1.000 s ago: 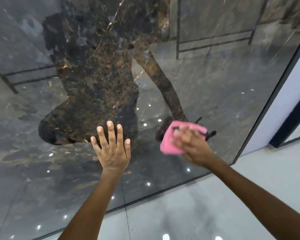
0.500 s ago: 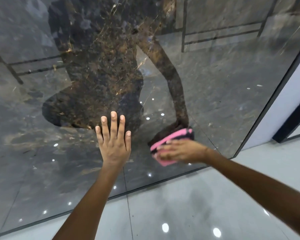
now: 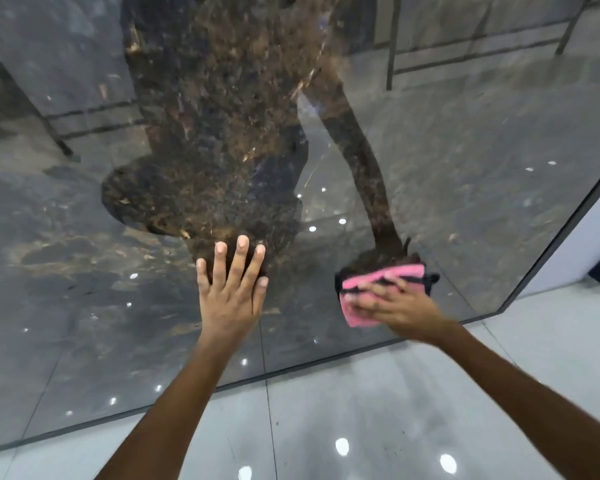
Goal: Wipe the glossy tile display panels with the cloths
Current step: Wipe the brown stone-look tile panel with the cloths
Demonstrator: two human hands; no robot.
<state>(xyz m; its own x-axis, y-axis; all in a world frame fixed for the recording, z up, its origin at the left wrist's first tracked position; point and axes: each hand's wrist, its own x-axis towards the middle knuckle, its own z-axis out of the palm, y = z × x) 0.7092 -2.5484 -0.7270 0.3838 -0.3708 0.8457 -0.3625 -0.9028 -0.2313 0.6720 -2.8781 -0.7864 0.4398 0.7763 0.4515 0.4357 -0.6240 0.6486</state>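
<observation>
A large glossy dark marble tile panel [image 3: 465, 150] fills the head view, and its surface mirrors my body and arms. My left hand [image 3: 231, 292] lies flat on the panel near its lower middle, fingers straight and spread. My right hand [image 3: 392, 306] presses a folded pink cloth [image 3: 357, 310] against the lower right of the panel, its fingers laid over the cloth and pointing left. The cloth's pink and dark reflection [image 3: 395, 275] shows just above it.
The panel's dark bottom edge [image 3: 326, 365] meets a pale grey glossy floor [image 3: 326, 427] with bright light spots. A dark frame [image 3: 561, 230] runs along the panel's right side, with a white wall [image 3: 589, 233] beyond it.
My right hand with the pink cloth slid down and to the left across the panel, then a little back to the right. My left hand stayed flat in about the same spot.
</observation>
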